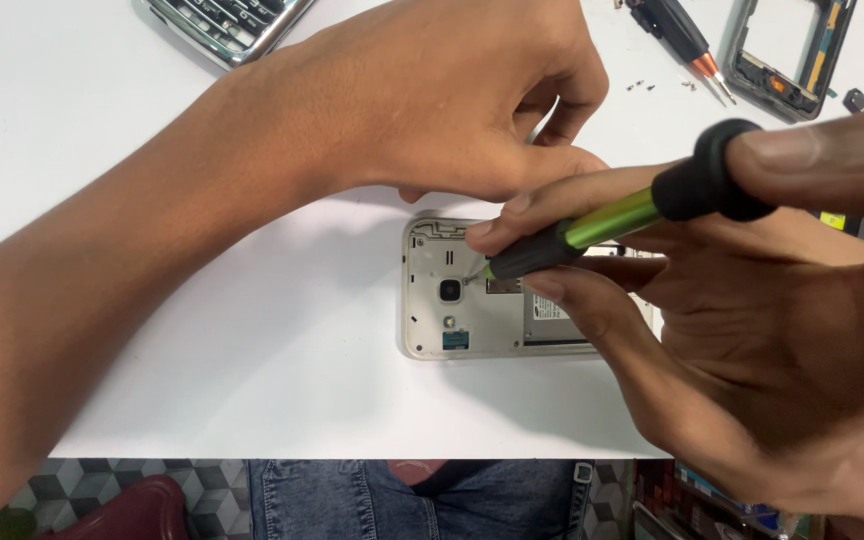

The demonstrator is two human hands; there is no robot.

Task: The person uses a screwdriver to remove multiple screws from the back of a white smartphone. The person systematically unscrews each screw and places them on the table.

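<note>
An opened smartphone [457, 290] lies back-up on the white table [282, 370], its back cover off, camera lens and inner frame showing. My right hand [752, 320] grips a screwdriver [617, 220] with a green shaft and black handle, its tip down on the phone near the camera. My index finger rests on the black cap. My left hand [452, 100] reaches across from the left with its fingers curled, and rests over the phone's top edge. Whether it pinches anything is hidden.
An old keypad phone [227, 25] lies at the top left. A second screwdriver [687, 45] with an orange collar, a few tiny screws [642, 87] and an empty phone frame [792, 50] sit at the top right. The table's front edge runs above my jeans [382, 500].
</note>
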